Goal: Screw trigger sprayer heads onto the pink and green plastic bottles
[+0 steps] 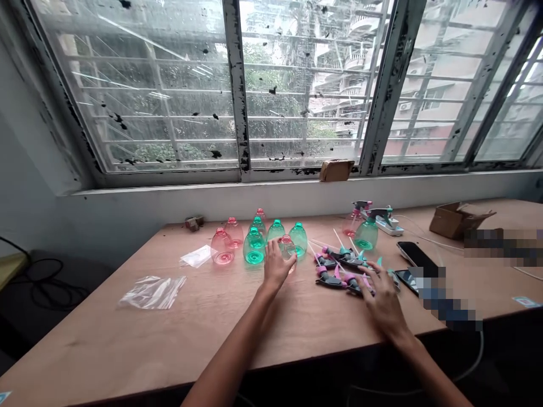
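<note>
Pink bottle (288,247) is clasped in the left hand (276,267), left of the spray-head pile (330,279) | right hand (385,302) is placed at the pile's right side, its grip cannot be told | green bottles (255,250) are grouped left of the pile | assembled sprayers (366,234) are set behind it

On the table (127,350), bottles (254,255) stand clustered, a plastic bag (153,294) to their left and spray heads (331,278) to their right. Behind these stand spray bottles (366,234); farther right lie a phone (418,258) and box (452,221).
</note>
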Demonstrator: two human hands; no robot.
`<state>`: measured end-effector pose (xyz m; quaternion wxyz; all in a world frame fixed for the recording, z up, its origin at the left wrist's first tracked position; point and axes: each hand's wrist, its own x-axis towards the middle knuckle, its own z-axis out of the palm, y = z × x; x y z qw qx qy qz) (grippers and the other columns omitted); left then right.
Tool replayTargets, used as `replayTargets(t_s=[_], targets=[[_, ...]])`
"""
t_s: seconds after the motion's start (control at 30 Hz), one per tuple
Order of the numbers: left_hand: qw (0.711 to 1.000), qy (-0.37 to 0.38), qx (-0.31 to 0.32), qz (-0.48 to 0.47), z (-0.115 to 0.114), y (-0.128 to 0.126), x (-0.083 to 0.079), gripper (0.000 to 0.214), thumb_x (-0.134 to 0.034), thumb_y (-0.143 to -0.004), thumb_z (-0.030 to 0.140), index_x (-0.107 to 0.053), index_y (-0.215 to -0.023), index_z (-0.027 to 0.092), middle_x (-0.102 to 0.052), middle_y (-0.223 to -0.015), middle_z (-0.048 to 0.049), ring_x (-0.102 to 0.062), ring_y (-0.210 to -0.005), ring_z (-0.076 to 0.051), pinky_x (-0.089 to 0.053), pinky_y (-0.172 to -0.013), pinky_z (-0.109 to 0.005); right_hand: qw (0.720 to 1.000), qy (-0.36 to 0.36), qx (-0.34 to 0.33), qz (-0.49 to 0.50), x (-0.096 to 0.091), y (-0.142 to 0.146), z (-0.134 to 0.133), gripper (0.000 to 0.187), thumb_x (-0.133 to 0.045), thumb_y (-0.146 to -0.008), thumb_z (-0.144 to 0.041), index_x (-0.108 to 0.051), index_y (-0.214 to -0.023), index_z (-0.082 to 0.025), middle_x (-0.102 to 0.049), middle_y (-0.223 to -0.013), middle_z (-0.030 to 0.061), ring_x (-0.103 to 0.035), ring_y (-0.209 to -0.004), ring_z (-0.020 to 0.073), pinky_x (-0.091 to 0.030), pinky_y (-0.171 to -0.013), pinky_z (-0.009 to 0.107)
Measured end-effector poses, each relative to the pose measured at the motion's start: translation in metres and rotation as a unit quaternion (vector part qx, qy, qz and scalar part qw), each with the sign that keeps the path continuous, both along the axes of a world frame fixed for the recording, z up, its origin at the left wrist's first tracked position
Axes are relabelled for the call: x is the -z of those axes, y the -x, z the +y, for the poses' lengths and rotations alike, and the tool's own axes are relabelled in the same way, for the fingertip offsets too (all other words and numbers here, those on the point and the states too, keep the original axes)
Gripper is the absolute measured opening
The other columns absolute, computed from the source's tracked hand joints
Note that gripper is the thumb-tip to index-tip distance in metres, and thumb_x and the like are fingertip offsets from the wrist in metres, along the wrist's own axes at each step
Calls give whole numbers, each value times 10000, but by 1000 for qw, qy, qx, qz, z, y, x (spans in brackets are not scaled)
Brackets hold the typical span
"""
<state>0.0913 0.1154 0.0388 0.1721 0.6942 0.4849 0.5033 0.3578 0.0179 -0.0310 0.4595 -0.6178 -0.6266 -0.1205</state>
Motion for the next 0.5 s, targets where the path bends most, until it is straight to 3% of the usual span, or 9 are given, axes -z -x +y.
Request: replayTargets(t_s=[0.1, 0.2, 0.27, 0.37, 0.5], targets=[[999, 25, 18, 24, -24, 10, 5, 529, -782, -675, 296, -539, -1135, 204, -563, -1109, -71, -492, -1123, -317, -386, -978, -466, 996, 63, -20, -54, 9, 7, -4, 405, -469, -915, -521, -610, -1160, -230, -609, -1178, 128, -561, -1099, 352, -436, -929, 519], [998, 47, 43, 31, -58, 23, 12, 562, -791, -645, 311, -524, -1129, 209, -566, -1069, -67, -514, -1078, -317, -405, -959, -462, 991, 103, -40, -78, 12, 10, 0, 420, -494, -906, -490, -569, -1230, -233, -620, -1209, 119, -559, -1116, 347, -429, -932, 509], [997, 46, 62, 26, -84, 33, 19, 558, -766, -669, 294, -502, -1154, 214, -546, -1129, -78, -500, -1113, -314, -382, -1004, -477, 991, 103, -42, -77, 11, 11, 1, 414, -486, -912, -450, -556, -1256, -232, -633, -1206, 116, -567, -1112, 339, -426, -937, 499], [995, 50, 84, -1, -115, 47, 31, 717, -761, -665, 246, -392, -1280, 250, -484, -1223, -86, -461, -1211, -309, -336, -1075, -503, 992, 92, -46, -73, 8, 13, -2, 390, -492, -898, -424, -583, -1227, -237, -673, -1138, 102, -597, -1065, 334, -420, -942, 497], [989, 76, 121, -49, -133, 55, 42, 892, -755, -693, 222, -177, -1372, 270, -428, -1313, -125, -498, -1236, -281, -428, -1034, -474, 997, 55, -29, -41, 0, 14, -11, 401, -475, -889, -455, -601, -1182, -211, -694, -1088, 121, -615, -1022, 349, -413, -935, 516]])
